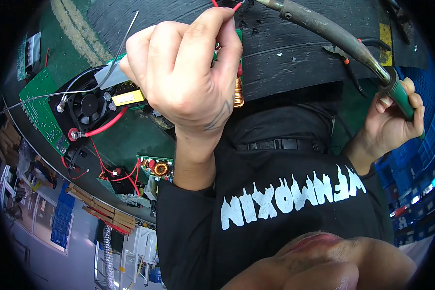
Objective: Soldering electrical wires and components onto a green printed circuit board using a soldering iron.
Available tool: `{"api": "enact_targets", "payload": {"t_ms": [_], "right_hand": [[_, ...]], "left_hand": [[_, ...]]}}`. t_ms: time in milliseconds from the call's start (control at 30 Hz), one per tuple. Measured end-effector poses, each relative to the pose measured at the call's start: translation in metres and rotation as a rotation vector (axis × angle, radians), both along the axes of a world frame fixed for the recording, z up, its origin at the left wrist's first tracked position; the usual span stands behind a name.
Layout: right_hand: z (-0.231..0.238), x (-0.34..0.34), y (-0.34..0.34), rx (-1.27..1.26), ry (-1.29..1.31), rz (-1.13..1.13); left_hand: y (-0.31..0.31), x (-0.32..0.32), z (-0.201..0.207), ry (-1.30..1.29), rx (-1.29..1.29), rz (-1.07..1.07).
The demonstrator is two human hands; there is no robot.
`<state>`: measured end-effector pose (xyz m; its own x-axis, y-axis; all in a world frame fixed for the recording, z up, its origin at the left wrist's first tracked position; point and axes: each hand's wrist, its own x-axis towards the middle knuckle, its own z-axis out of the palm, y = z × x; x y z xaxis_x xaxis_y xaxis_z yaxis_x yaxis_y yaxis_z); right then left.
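My left hand (183,72) is closed, thumb and forefinger pinching a red wire (238,6) at the upper edge. Below its fingers lies a green circuit board, partly hidden, with a copper coil (239,92) showing at its edge. My right hand (396,113) grips the green handle of a soldering iron (324,31). The iron slants up and leftward, its front end close to the wire's bare end; the very tip is cut off by the frame. Beside my left hand, a thin grey wire (101,87) bends across a black fan (88,107).
Orange-and-black pliers (345,60) lie on the dark mat (275,72) under the iron. At left are a green circuit board (43,108), a thick red cable (108,124) and a smaller board with a coil (159,167). Blue crates (420,183) stand at right.
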<state>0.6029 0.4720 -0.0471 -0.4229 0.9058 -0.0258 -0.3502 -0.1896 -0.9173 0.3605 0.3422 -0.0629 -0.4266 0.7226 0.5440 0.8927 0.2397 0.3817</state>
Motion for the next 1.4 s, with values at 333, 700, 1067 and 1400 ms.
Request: {"api": "enact_targets", "payload": {"t_ms": [333, 700, 1067, 1400], "right_hand": [[0.002, 0.000, 0.000, 0.000, -0.005, -0.001], [0.002, 0.000, 0.000, -0.006, -0.002, -0.012], [0.002, 0.002, -0.001, -0.058, -0.021, -0.064], [-0.003, 0.015, 0.003, -0.061, 0.020, -0.111]], "left_hand": [[0.000, -0.003, 0.001, 0.014, 0.010, -0.021], [-0.003, -0.003, -0.008, -0.016, 0.046, 0.009], [-0.004, -0.003, -0.002, -0.041, 0.050, 0.002], [-0.013, 0.030, 0.023, -0.103, -0.093, 0.084]]}}
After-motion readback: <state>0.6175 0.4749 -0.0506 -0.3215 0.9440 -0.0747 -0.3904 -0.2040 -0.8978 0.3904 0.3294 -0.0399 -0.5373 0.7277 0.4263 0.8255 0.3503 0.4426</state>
